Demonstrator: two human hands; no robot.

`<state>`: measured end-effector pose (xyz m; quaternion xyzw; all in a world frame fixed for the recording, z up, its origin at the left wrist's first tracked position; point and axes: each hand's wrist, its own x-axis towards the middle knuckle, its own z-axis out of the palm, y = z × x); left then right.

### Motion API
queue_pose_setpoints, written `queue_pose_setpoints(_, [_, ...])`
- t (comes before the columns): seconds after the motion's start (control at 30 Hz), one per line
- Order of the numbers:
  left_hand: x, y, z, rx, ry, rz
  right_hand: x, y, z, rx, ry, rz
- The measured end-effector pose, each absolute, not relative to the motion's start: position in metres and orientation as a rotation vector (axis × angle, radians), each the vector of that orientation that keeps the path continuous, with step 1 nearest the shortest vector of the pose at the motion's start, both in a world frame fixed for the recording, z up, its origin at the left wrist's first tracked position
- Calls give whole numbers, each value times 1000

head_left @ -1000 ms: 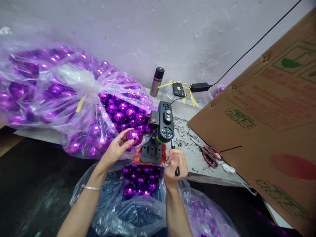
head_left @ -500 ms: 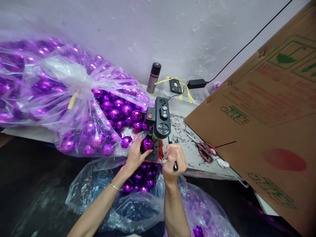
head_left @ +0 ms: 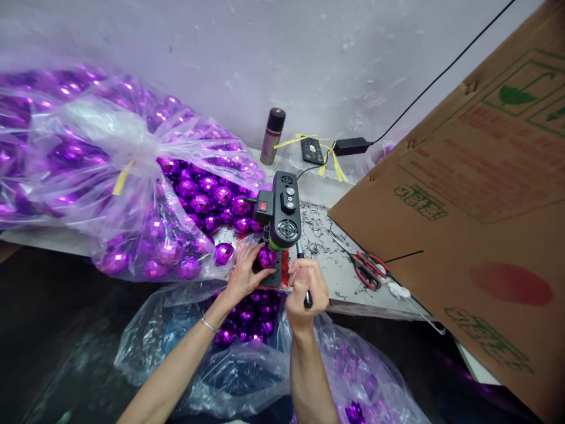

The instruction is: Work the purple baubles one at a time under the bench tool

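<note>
A small black bench drill press [head_left: 286,209] stands on the work surface, its base on a red patch. My left hand [head_left: 245,272] has thumb and fingers around a shiny purple faceted ball [head_left: 267,257], held on the base under the drill's head. Wrapped around the press's lever handle [head_left: 308,300] is my right hand [head_left: 308,288], in a fist; the handle's black tip pokes out below it. The ball's top is partly hidden by the drill head. Another purple ball [head_left: 224,254] lies just left of my left hand.
Clear plastic bags [head_left: 132,135] of purple balls fill the left, and an open bag [head_left: 163,347] hangs below. Scissors [head_left: 369,271] lie at the right beside a large cardboard box [head_left: 468,235]. Behind stand a spray can [head_left: 272,135] and a black power adapter [head_left: 352,146]. Dark shavings litter the surface.
The ball under the drill head has shifted slightly right relative to the press, with my left hand around it. My right hand stays on the lever. The whole view has shifted a little.
</note>
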<state>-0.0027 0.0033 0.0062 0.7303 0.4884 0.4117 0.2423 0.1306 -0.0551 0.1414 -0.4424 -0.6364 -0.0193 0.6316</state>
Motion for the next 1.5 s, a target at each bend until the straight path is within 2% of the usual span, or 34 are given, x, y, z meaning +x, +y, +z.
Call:
queue_pose_setpoints(0.43, [-1,-2,2,1965,1343,1167,127,-45,84,-959,-1373,-135])
queue_pose_setpoints(1.03, [0,3,8,1925,1266,1184,122,-36,73,-885,-1363,-192])
queue_pose_setpoints(1.13, [1,7,9,1942,1267,1191,122,-37,81,-904,-1327,-193])
queue_pose_setpoints(1.37, [-17,-35,8,2167,1163,1169,124,-46,144,-1085,-1228,73])
queue_pose_setpoints(1.5, [-51,-56,30,2308,1292,1196,122,-49,141,-1042,-1246,61])
